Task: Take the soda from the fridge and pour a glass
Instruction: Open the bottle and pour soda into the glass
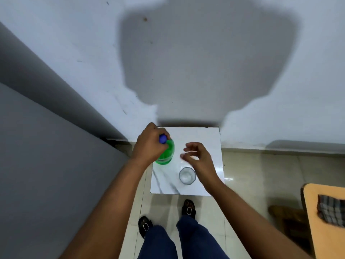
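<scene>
A green soda bottle (167, 153) with a blue cap (162, 138) stands upright on the left part of a small white marble-patterned table (203, 139). My left hand (149, 144) is wrapped around the bottle's neck just under the cap. A clear glass (187, 175) stands upright near the table's front edge, to the right of the bottle; whether it holds liquid is not visible. My right hand (198, 158) hovers over the table between bottle and glass, fingers spread and curled, holding nothing.
A grey fridge (46, 156) fills the left side, close to the table. A pale wall (205, 62) rises behind the table. A wooden chair (324, 217) with a checked cloth stands at the right. My feet in sandals are on the tiled floor below.
</scene>
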